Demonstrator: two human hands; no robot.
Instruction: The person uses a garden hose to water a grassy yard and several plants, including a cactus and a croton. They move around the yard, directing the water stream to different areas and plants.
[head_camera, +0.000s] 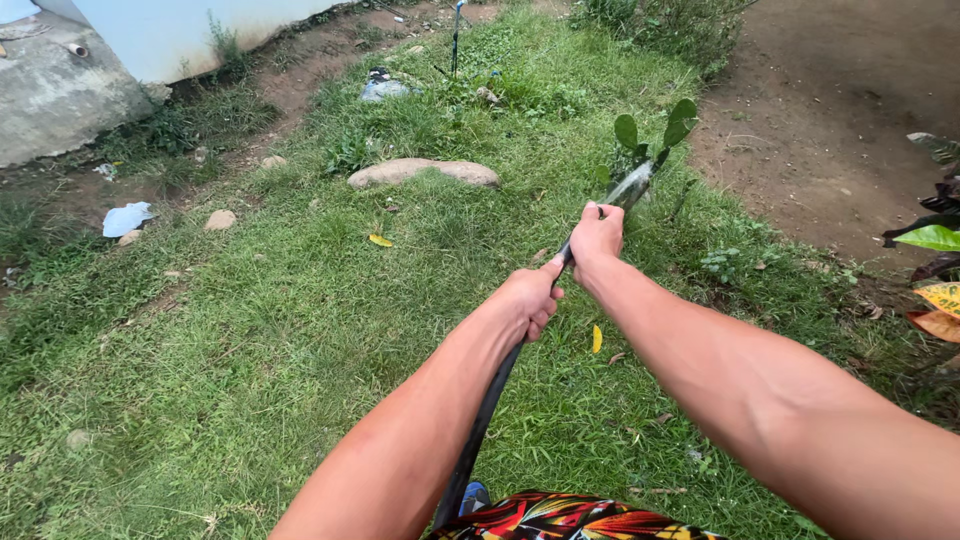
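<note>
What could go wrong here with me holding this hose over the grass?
Both hands grip the black hose, right hand at the nozzle end, left hand behind. The spray passes close to the small plant and might batter its leaves. The hose trails by your feet, a likely trip hazard.

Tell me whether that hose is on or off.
On: a blurred spray leaves the end of the black hose beyond the right hand.
</note>
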